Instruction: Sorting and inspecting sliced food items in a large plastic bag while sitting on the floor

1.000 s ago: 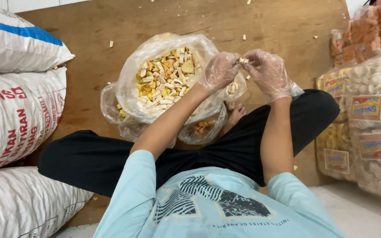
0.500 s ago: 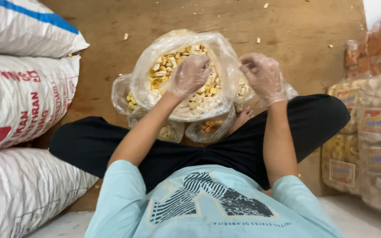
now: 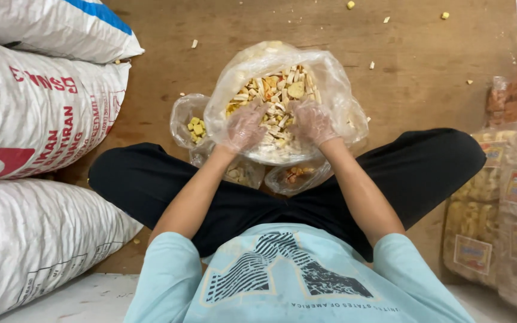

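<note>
While my gloved left hand [image 3: 243, 127] and right hand [image 3: 312, 121] grasp snack pieces inside the large clear plastic bag [image 3: 336, 90], overfilled handfuls could spill toward twelve o'clock.

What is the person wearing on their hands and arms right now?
Both the left hand and the right hand wear thin, clear, crinkled disposable plastic gloves that end near the wrists. The forearms are bare. Short light-blue T-shirt sleeves cover the upper arms. No watch or jewellery shows.
</note>
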